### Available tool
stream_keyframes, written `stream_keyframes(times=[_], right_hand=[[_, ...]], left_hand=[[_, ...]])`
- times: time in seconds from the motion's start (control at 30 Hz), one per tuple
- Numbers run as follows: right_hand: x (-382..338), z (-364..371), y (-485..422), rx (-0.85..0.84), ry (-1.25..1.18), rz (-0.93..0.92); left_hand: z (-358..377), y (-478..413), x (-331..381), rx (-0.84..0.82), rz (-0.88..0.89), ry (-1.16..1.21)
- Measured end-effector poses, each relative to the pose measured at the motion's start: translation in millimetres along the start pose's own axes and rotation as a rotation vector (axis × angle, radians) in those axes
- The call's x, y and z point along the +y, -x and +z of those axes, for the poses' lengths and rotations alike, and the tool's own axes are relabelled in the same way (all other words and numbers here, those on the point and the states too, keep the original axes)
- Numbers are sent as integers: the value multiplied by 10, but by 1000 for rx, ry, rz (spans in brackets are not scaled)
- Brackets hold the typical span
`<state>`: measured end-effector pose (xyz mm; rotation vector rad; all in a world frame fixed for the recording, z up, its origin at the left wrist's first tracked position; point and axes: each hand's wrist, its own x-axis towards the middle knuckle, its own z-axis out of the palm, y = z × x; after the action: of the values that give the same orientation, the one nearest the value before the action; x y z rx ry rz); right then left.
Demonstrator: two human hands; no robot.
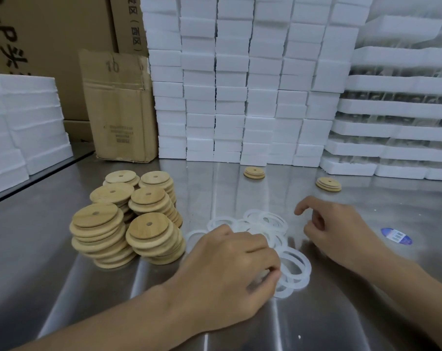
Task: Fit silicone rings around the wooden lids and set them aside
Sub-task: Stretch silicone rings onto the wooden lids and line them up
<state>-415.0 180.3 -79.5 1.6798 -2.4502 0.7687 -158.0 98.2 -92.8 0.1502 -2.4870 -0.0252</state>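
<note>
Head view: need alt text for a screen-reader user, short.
A person's left hand curls its fingers into a pile of translucent silicone rings on a steel table; the right hand, loosely curled and empty, is beside it. Stacked wooden lids stand left; two single lids lie farther back before white foam boxes.

stacked wooden lids beside translucent rings
</note>
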Motion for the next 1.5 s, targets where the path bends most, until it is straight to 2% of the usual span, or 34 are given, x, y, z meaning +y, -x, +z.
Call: stream_keyframes(times=[0.2, 0.33, 0.47, 0.57, 0.63, 0.73, 0.8, 1.07, 1.27, 1.5], right_hand=[[-155, 19, 81, 3, -11, -87], [-183, 25, 95, 5, -4, -111], [-147, 28, 93, -1, 11, -107], [-133, 32, 94, 13, 13, -117], [-126, 32, 95, 17, 12, -123], [-136, 37, 100, 14, 14, -133], [-153, 35, 104, 19, 7, -150], [-170, 6, 122, -46, 13, -135], [-226, -33, 148, -92, -16, -174], [-210, -99, 131, -203, 13, -196]], left_hand=[[-144, 2, -5, -23, -16, -351], [-276, 48, 46, -183, -258, -578], [-301, 109, 125, -358, -428, -574], [-276, 124, 113, -387, -429, -565], [-308, 87, 101, -360, -336, -511], [-325, 30, 97, -209, -28, -474], [-293, 23, 104, -114, 49, -412], [-230, 93, -96, -200, -257, -214], [-220, 56, -203, -144, -284, -92], [-204, 104, -205, -243, -300, -246]])
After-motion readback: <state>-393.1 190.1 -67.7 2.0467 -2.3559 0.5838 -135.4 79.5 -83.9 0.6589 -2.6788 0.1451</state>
